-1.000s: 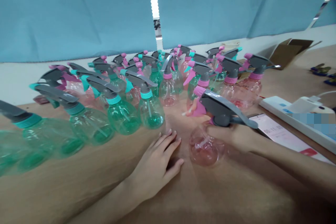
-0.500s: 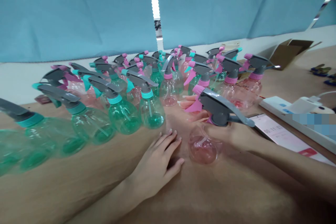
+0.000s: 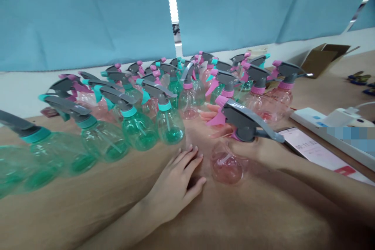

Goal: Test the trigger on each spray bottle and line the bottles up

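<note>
My left hand (image 3: 175, 179) lies palm down on the wooden table (image 3: 258, 218), its fingers loosely spread and nothing in it. Just to its right stands a spray bottle (image 3: 227, 166) with pink liquid, a grey and pink trigger head and a long grey lever. My right hand (image 3: 221, 131) reaches behind this bottle, partly hidden by it, with its fingers stretched out and apart. Whether it touches the bottle cannot be made out. Beyond my left hand's fingertips stands a clear green spray bottle (image 3: 170, 127) with a turquoise collar.
Several more green and pink spray bottles (image 3: 139, 131) crowd the back and left. To the right lie a phone (image 3: 316, 152) with a lit screen and a white power strip (image 3: 310, 119) with a plugged charger. A cardboard box (image 3: 322, 60) stands behind, before a blue curtain (image 3: 234, 8).
</note>
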A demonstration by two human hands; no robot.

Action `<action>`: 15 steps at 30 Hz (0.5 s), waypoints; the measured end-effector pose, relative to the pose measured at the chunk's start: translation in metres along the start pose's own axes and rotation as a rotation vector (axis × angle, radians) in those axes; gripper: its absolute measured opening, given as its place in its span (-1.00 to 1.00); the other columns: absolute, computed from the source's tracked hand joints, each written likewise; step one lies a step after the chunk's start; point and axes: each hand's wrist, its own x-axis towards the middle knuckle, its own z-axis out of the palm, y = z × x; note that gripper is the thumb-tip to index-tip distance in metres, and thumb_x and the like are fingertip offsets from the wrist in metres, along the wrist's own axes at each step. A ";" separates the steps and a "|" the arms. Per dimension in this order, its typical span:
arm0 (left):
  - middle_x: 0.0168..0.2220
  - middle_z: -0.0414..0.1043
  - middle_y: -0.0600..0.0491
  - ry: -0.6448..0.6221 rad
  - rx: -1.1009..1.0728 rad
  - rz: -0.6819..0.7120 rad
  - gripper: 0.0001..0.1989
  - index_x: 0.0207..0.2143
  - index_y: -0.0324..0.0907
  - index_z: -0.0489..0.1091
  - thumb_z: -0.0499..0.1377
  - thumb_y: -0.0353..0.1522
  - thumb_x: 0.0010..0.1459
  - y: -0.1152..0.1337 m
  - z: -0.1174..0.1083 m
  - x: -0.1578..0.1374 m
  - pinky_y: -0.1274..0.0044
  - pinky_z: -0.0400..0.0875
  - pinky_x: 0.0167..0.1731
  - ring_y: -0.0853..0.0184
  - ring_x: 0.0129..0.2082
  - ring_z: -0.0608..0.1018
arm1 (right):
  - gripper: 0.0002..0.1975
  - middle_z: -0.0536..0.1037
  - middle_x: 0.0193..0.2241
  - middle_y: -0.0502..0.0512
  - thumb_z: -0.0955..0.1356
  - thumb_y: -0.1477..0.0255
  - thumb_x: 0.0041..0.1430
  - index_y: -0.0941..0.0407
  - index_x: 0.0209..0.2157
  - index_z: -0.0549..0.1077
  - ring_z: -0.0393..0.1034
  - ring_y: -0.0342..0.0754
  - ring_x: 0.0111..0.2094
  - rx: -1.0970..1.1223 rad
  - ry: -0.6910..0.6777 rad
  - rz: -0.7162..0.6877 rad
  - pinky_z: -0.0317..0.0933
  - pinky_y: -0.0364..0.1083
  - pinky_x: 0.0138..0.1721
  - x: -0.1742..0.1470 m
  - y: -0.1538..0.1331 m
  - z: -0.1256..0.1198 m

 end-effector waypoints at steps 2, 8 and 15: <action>0.26 0.12 -0.06 -0.004 0.004 0.000 -0.53 0.20 -0.18 0.15 0.03 -0.21 0.31 0.000 0.000 0.000 0.25 0.09 0.19 0.16 0.25 0.17 | -0.86 0.52 -0.48 0.01 0.35 0.52 -0.15 0.06 -0.44 0.45 0.39 -0.08 -0.46 0.003 -0.050 0.042 0.31 -0.13 -0.42 0.000 -0.001 -0.001; 0.26 0.11 -0.05 0.000 0.002 -0.001 -0.54 0.20 -0.15 0.14 0.04 -0.21 0.31 -0.001 0.000 0.000 0.25 0.09 0.19 0.16 0.25 0.18 | -0.92 0.44 -0.56 -0.03 0.33 0.49 -0.11 0.07 -0.47 0.42 0.34 -0.10 -0.51 -0.029 -0.044 0.098 0.26 -0.13 -0.45 -0.002 0.000 -0.002; 0.26 0.11 -0.07 -0.008 0.010 0.002 -0.53 0.20 -0.19 0.15 0.04 -0.21 0.30 0.000 0.000 0.000 0.25 0.10 0.19 0.15 0.25 0.17 | -0.87 0.50 -0.50 -0.02 0.33 0.54 -0.11 0.07 -0.44 0.44 0.39 -0.08 -0.45 -0.019 -0.071 0.127 0.28 -0.12 -0.38 -0.002 0.005 -0.002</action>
